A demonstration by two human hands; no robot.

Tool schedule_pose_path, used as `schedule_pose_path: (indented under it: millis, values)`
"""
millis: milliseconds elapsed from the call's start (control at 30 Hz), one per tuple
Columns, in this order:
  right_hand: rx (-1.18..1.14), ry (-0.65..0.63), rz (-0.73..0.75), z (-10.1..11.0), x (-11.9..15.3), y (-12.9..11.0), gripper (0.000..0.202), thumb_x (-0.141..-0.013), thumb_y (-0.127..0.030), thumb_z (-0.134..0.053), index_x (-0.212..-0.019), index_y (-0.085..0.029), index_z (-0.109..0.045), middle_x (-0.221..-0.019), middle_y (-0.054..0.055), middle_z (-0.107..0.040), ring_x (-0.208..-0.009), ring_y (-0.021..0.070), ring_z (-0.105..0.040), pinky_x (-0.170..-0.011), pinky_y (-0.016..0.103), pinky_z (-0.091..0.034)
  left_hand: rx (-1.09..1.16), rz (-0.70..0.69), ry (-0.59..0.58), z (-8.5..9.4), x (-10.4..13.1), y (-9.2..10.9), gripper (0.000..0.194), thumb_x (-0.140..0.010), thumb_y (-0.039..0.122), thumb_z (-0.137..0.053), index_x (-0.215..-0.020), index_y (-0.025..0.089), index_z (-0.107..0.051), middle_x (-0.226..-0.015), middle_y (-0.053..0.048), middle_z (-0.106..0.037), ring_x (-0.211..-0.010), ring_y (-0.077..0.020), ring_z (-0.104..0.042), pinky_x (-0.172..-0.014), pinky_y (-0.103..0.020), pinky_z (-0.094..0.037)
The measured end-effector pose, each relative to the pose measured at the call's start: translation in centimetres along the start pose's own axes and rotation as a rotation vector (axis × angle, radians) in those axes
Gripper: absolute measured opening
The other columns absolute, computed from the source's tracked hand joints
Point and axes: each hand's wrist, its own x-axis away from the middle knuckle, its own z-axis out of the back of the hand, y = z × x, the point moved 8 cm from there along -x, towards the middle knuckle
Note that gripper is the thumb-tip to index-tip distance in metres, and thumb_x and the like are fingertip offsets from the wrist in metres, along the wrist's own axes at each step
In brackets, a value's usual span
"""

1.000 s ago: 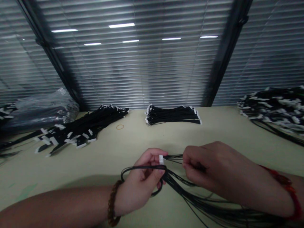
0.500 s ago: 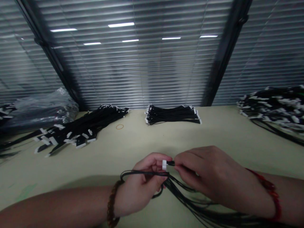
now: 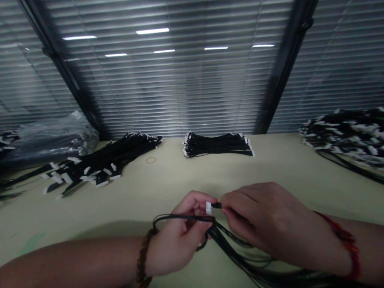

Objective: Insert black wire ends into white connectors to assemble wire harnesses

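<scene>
A small white connector [image 3: 209, 208] sits at the fingertips of my left hand [image 3: 177, 244], whose fingers are closed around it. Black wires [image 3: 189, 217] loop across the same hand, pinched near the thumb, and a thicker bundle of black wires [image 3: 228, 250] runs from there toward the lower right. My right hand [image 3: 267, 220] is closed in a pinch on the short black wires [image 3: 216, 205] that come out of the connector's right side. The tips of the right fingers are partly hidden, and the bundle passes beneath that hand.
On the pale table [image 3: 168, 188] lie a neat stack of black cables [image 3: 219, 144] at the back, a looser cable pile [image 3: 111, 156] on the left, and a large heap [image 3: 348, 136] on the right. A plastic bag [image 3: 57, 136], a rubber band [image 3: 151, 160] and window blinds [image 3: 192, 80] also show.
Both hands and the connector have shifted very slightly to the right. The grip of each hand looks the same, and the cable piles have not moved.
</scene>
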Motion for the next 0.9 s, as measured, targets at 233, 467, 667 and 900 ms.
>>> schedule_pose_path:
  millis: [233, 467, 667, 900]
  values:
    - [0.086, -0.003, -0.024, 1.6, 0.6, -0.2, 0.017, -0.085, -0.018, -0.047, -0.067, -0.020, -0.049, -0.055, -0.004, -0.049, -0.046, 0.0123, -0.041, -0.051, 0.030, -0.017, -0.021, -0.027, 0.070, 1.1, -0.2, -0.1, 0.024, -0.085, 0.034, -0.056, -0.101, 0.019, -0.045, -0.071, 0.005, -0.044, -0.056, -0.0043, -0.043, -0.048, -0.014, -0.034]
    - [0.085, 0.010, 0.018, 1.2, 0.4, -0.8, 0.021, -0.086, -0.016, -0.045, -0.065, -0.019, -0.047, -0.053, -0.004, -0.048, -0.043, 0.0111, -0.041, -0.050, 0.031, -0.016, -0.012, -0.026, -0.009, 0.2, 0.1, -0.1, 0.020, -0.087, 0.032, -0.054, -0.101, 0.020, -0.047, -0.073, 0.004, -0.045, -0.057, -0.0041, -0.043, -0.050, -0.014, -0.034]
    - [0.092, 0.004, 0.052, 0.8, 0.5, -0.9, 0.023, -0.089, -0.018, -0.044, -0.066, -0.019, -0.047, -0.054, -0.004, -0.048, -0.043, 0.0119, -0.040, -0.049, 0.031, -0.015, -0.008, -0.021, -0.027, 0.0, 0.0, -0.1, 0.022, -0.086, 0.033, -0.055, -0.100, 0.018, -0.047, -0.071, 0.004, -0.045, -0.055, -0.0044, -0.037, -0.049, -0.015, -0.030]
    - [0.090, 0.015, 0.030, 0.9, 0.3, -0.8, 0.022, -0.088, -0.018, -0.044, -0.066, -0.019, -0.048, -0.053, -0.004, -0.046, -0.043, 0.0123, -0.040, -0.049, 0.031, -0.016, -0.019, -0.021, -0.033, -0.1, 0.1, 0.1, 0.026, -0.085, 0.035, -0.056, -0.100, 0.017, -0.047, -0.070, 0.004, -0.044, -0.056, -0.0046, -0.036, -0.048, -0.016, -0.029]
